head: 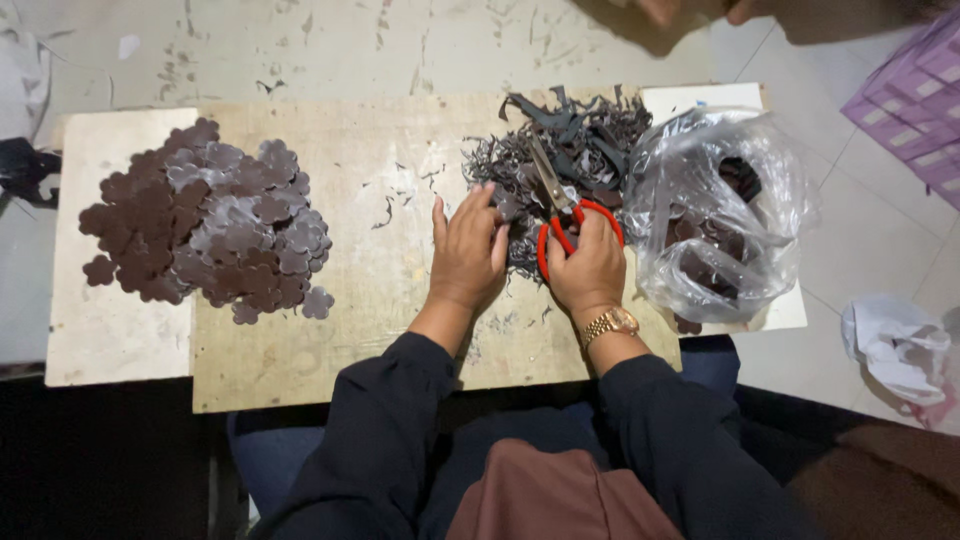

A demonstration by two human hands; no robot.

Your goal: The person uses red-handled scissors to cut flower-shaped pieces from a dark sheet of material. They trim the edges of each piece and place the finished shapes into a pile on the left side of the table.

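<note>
**Two hands at a cutting board w/ red scissors and dark scraps**

Right hand [590, 268] has its fingers through the loops of red-handled scissors [562, 205], clamped on the handles; blades point up and away, tips over a heap of dark offcuts [580, 140]. Left hand [468, 250] lies just beside it, fingers together and pressed flat on the near edge of that heap; whether they pinch a piece underneath can't be told.

Around: well to the left of the fingers, a big pile of dark brown flower-shaped cutouts [205, 225]. Just right of the fingers, a crumpled clear plastic bag [715, 215] w/ more dark pieces inside, blurred by glare. Gold wristwatch [611, 323] on the right wrist. Nothing sits between the two hands.

Hard to see: what the blades are cutting, since the hands cover it. Top right, someone's hand is cut off by the frame.

Surface: worn, scratched pale wooden board [370, 330] laid across a lighter panel. Beyond it, stained concrete floor; right side has tiles, a purple crate [915, 95] and crumpled white paper [900, 345].
</note>
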